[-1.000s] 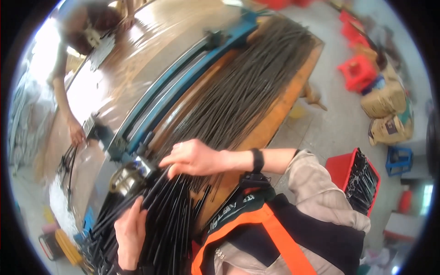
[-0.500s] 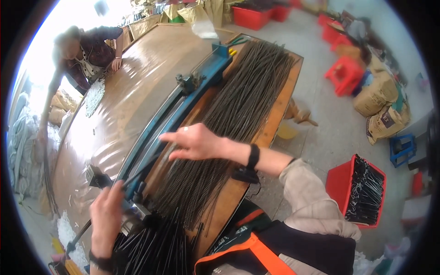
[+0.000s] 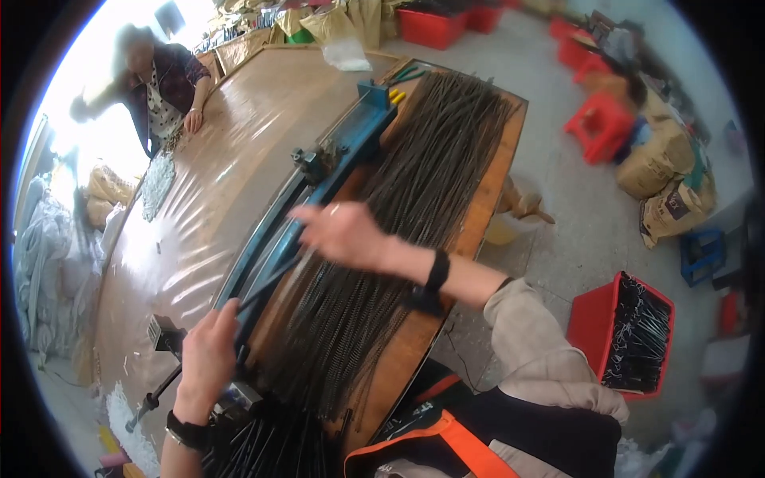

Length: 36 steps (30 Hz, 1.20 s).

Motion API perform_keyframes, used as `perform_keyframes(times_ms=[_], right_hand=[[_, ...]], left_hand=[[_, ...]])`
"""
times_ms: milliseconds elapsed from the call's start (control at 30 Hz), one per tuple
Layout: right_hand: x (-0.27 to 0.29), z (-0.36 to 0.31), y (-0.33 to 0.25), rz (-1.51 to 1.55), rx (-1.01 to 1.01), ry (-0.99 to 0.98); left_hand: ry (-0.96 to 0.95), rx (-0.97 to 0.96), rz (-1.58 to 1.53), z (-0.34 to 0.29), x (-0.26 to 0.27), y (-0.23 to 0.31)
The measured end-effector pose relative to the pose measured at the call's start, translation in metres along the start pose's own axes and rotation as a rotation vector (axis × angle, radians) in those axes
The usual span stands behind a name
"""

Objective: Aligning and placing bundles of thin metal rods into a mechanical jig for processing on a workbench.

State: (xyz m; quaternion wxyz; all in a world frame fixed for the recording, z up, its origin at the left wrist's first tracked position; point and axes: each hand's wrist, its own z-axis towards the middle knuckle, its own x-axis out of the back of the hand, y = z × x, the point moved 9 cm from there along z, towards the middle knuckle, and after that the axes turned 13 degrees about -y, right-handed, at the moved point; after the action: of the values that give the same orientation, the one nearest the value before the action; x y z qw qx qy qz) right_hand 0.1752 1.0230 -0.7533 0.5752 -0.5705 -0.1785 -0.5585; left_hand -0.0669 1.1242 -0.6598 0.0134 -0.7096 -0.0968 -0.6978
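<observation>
Wooden bench [image 3: 239,143] — both hands [image 3: 209,356] [image 3: 341,233] hold one black rod [image 3: 271,280].

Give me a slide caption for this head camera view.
Left hand and right hand pull dark rods along a blue metal rail.

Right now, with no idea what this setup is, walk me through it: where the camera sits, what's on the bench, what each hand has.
The picture comes from a wide fisheye camera on the worker's head, looking down, so straight edges bend. No robot here, only two bare hands. The wooden bench carries a thick layer of long dark coiled rods beside a blue metal rail. The left hand and the right hand each grip one end of a few thin dark rods over the rail. A red crate of similar rods stands on the floor. Another person leans on the plastic-covered table beyond.
</observation>
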Motion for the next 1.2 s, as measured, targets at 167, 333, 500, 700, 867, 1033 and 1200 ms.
perform_keyframes(times_ms=[167,333,500,700,867,1033,1200], right_hand=[[0.011,-0.031,-0.062,0.413,0.541,0.185],[0.010,-0.034,-0.110,0.372,0.620,0.266],[-0.013,-0.043,-0.118,0.219,0.494,0.297],[-0.020,-0.049,-0.177,0.124,0.600,0.331],[-0.078,-0.030,-0.153,0.224,0.417,0.146],[-0.141,0.017,-0.285,0.747,0.352,-0.392],[-0.166,0.026,-0.411,0.600,0.875,-0.256]], left_hand=[[0.029,0.069,0.083,-0.026,0.009,-0.022],[0.070,0.039,0.061,-0.050,0.010,-0.018],[0.153,0.056,0.100,-0.097,0.014,-0.058],[0.267,0.102,0.121,-0.171,0.038,-0.069],[0.518,0.415,0.264,-0.283,0.106,-0.149],[0.585,0.481,0.128,-0.333,0.113,-0.147],[0.579,0.560,0.118,-0.394,0.099,-0.150]])
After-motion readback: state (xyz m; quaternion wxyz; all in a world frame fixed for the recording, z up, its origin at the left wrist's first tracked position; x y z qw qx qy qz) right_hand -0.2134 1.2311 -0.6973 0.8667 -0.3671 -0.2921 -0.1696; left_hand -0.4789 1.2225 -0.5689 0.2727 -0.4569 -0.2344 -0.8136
